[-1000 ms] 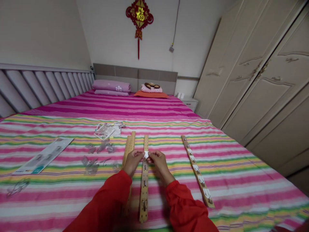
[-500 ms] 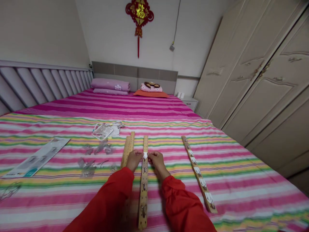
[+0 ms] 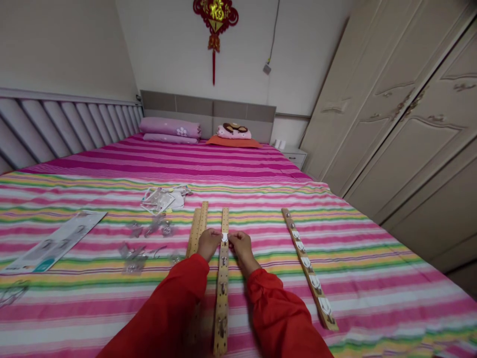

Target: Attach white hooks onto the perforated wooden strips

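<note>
- Where the two red sleeves met over the striped bedspread [image 3: 335, 238], the left hand [image 3: 207, 243] and the right hand [image 3: 240, 246] were closed fingertip to fingertip on a small white hook [image 3: 224, 238] — each pinching one side of it.
- The white hook sat against the upper part of the middle wooden strip [image 3: 222, 288], which lay lengthwise between the forearms. More hooks showed lower down on that strip.
- Just beside the left hand lay a pair of bare wooden strips [image 3: 198, 226], side by side. Whether the hand touched them could not be told.
- Well apart to the right lay a third strip [image 3: 307, 266], carrying a row of white hooks along its length.
- Left of the hands were loose clear hooks [image 3: 149, 228], a heap of clear wrappers [image 3: 164, 200] beyond them, and a long packaging card [image 3: 52, 243] farther left.
- Background — pink pillows [image 3: 169, 128] at the headboard, a red knot ornament [image 3: 215, 15] on the wall, and a cream wardrobe [image 3: 402, 114] on the right.
</note>
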Action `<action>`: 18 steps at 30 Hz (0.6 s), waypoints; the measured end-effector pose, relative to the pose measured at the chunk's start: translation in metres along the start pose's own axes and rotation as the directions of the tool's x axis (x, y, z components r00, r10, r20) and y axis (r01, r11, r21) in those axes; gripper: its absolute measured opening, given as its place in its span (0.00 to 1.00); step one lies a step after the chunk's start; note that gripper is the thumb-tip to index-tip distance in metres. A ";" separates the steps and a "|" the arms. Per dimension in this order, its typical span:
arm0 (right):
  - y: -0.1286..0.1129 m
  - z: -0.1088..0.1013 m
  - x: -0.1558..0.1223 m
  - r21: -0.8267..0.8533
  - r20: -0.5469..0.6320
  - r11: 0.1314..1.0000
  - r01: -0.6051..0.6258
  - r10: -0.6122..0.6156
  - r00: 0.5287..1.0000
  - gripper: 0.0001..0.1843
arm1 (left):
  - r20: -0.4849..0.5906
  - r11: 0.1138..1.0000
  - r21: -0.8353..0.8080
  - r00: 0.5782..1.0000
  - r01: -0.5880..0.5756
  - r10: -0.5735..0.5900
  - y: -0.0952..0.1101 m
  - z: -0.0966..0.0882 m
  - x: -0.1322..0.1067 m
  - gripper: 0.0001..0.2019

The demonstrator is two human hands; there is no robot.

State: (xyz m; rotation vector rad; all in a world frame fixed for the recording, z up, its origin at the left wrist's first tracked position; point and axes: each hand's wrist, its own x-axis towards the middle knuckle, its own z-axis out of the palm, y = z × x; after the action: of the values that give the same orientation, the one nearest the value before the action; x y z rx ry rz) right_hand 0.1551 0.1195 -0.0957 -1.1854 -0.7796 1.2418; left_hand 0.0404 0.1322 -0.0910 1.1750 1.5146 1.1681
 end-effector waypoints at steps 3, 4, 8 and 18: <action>0.002 0.000 0.001 -0.007 -0.008 1.000 0.003 -0.003 1.000 0.09 | -0.015 1.000 0.030 1.000 0.001 -0.001 0.000 0.001 0.001 0.03; 0.002 0.000 0.001 -0.009 -0.009 1.000 0.004 -0.004 1.000 0.09 | -0.021 0.999 0.039 1.000 0.002 -0.001 -0.001 0.001 0.001 0.03; 0.003 0.000 0.001 -0.016 -0.016 1.000 0.005 -0.005 1.000 0.09 | -0.039 0.998 0.061 0.999 0.007 -0.004 -0.002 0.002 0.003 0.03; 0.008 -0.001 0.004 -0.009 -0.026 1.000 -0.015 0.014 1.000 0.09 | -0.051 0.996 0.079 0.998 0.036 -0.032 -0.003 0.004 0.005 0.02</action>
State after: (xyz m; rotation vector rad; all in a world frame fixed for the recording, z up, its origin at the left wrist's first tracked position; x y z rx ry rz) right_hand 0.1547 0.1220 -0.1040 -1.2145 -0.7594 1.2334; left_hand 0.0425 0.1373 -0.0949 1.1765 1.6260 1.1308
